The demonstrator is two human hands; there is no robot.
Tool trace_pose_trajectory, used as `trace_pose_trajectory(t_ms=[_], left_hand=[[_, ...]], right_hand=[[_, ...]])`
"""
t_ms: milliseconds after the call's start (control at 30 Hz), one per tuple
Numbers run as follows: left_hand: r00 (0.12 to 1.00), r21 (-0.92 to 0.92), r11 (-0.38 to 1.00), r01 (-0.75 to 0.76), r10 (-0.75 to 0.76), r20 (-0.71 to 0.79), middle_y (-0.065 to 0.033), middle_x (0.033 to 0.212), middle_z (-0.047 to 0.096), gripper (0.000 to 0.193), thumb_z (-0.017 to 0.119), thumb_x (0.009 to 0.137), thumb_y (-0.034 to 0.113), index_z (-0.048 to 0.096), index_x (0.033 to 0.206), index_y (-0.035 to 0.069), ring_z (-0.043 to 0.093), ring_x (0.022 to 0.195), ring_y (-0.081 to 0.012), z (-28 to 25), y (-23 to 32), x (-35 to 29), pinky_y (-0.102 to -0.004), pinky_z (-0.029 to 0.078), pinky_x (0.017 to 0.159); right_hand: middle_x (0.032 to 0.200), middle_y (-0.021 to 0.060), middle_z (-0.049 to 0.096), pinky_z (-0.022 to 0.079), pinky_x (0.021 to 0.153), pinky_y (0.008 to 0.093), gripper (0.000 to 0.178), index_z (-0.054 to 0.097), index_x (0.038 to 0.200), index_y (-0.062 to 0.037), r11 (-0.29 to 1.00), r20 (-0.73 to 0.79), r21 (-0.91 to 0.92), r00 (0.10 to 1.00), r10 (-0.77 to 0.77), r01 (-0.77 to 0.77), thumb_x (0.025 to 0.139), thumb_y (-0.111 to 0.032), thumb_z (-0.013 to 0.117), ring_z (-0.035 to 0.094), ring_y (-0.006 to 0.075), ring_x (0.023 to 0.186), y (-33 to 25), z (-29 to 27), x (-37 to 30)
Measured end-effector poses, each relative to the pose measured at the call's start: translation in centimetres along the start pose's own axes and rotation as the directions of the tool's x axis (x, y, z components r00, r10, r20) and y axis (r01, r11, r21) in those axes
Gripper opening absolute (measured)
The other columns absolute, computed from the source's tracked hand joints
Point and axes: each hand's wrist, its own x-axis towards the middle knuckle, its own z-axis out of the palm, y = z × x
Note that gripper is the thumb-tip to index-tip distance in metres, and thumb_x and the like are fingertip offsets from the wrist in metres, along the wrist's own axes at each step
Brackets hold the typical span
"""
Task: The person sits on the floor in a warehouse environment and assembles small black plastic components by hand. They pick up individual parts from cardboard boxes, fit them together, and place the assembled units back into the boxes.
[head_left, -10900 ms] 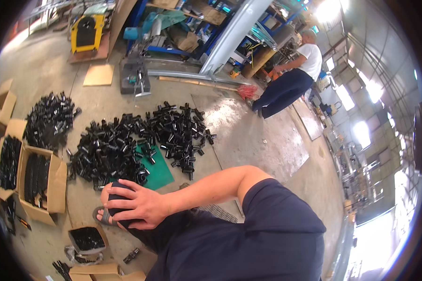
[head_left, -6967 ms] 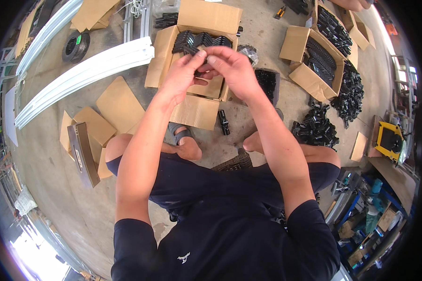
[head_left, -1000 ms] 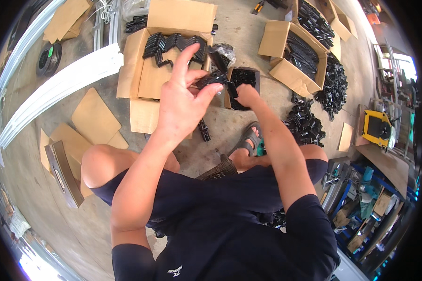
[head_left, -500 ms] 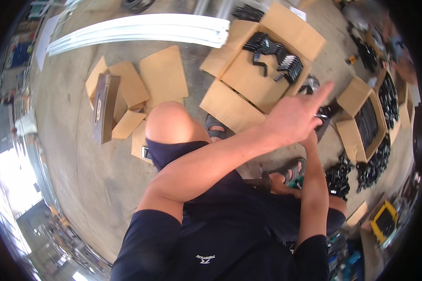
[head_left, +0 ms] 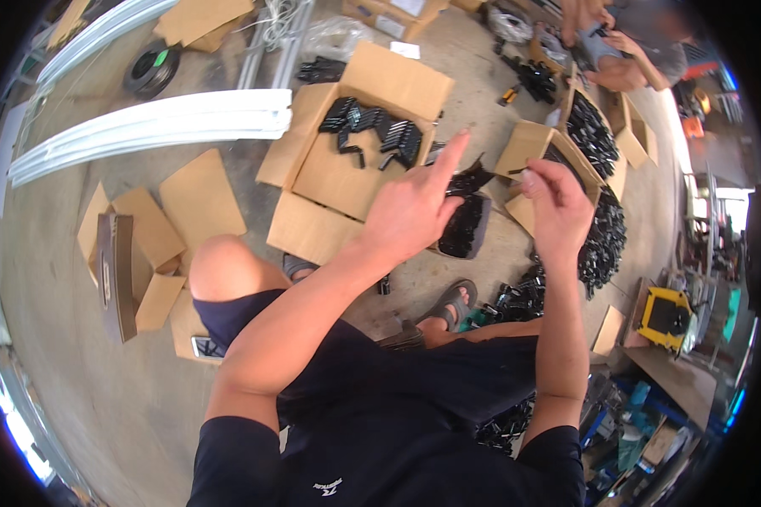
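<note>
My left hand point(head_left: 410, 215) appears to grip a black part point(head_left: 472, 179) beside the thumb, with the index finger extended clear of it; the hand hides some of the part, so I cannot tell how the other fingers bear on it. My right hand point(head_left: 560, 211) has thumb and index narrowed to a pinch on a small dark strip point(head_left: 516, 171), too small for its exact shape to be told. The part shows at the far edge of the bin point(head_left: 484, 228), which holds small black pieces; the strip lies to its right, in front of the carton point(head_left: 524, 142), and the two are apart. For sound handling, I judge that the left grip should be the steady side: brace the forearm, hold the part firmly at its body, and leave its far end exposed. Pinch the strip near one end so that the rest stays visible and can be turned with a small roll of thumb against index. If the two are to be aligned, move the strip and not the part, squarely and without force, since a thin piece could twist or slip. Work above the bin, so that a dropped piece falls among its like, and well clear of the brackets point(head_left: 406, 139) stacked in the box point(head_left: 334, 182) to the left.
</note>
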Motion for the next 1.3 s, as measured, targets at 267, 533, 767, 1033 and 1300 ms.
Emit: trace_pose_trajectory(t_ms=[267,533,767,1033,1300], left_hand=[[0.966,0.106,0.967,-0.232,0.241,-0.092,-0.0157,0.106,0.074,0.093,0.082,0.084,0.008,0.031,0.162,0.011,0.073,0.093,-0.0348,1.1,0.7,-1.7,-0.0413,0.059,0.078],[0.932,0.18,0.928,-0.326,0.347,-0.102,-0.0145,0.107,0.074,0.09,0.083,0.08,0.004,0.037,0.157,0.004,0.073,0.092,-0.0321,1.0,0.7,-2.4,-0.0394,0.06,0.078],[0.941,0.119,0.947,-0.299,0.314,-0.129,-0.0131,0.11,0.072,0.089,0.081,0.079,0.001,0.038,0.157,0.005,0.07,0.087,-0.031,1.6,0.0,-2.6,-0.0403,0.059,0.072],[0.938,0.147,0.939,-0.312,0.329,-0.109,-0.0124,0.112,0.073,0.089,0.082,0.077,0.0,0.04,0.155,0.004,0.071,0.09,-0.0304,1.7,0.4,-2.6,-0.0393,0.06,0.074],[0.941,0.216,0.922,-0.32,0.336,-0.04,-0.0132,0.115,0.072,0.089,0.08,0.08,0.004,0.037,0.157,0.005,0.071,0.09,-0.0292,1.8,0.3,-3.4,-0.0386,0.06,0.074]], right_hand=[[0.118,0.0079,0.067,0.05,0.096,0.0452,0.022,0.076,0.092,-0.0133,0.526,0.127,-0.471,0.644,-0.754,0.709,0.07,-0.009,0.076,0.063,0.0313,0.116,-1.7,1.7,-2.8],[0.127,0.0035,0.066,0.045,0.107,0.0476,0.021,0.076,0.092,-0.0159,0.503,0.079,-0.492,0.612,-0.787,0.711,0.071,-0.015,0.071,0.056,0.0278,0.128,-0.3,3.0,-3.5],[0.131,0.0051,0.064,0.041,0.111,0.0502,0.023,0.075,0.094,-0.0119,0.561,0.181,-0.487,0.706,-0.685,0.669,0.071,-0.016,0.071,0.054,0.0277,0.133,-0.8,3.4,-4.2],[0.133,0.0047,0.063,0.037,0.115,0.0534,0.024,0.074,0.095,-0.0097,0.572,0.241,-0.476,0.725,-0.645,0.668,0.072,-0.018,0.07,0.053,0.0273,0.134,-0.7,2.9,-4.5],[0.122,0.0058,0.063,0.034,0.117,0.0563,0.022,0.073,0.09,-0.0075,0.562,0.311,-0.508,0.747,-0.587,0.653,0.072,-0.019,0.069,0.054,0.0272,0.13,-1.2,2.8,-5.0]])
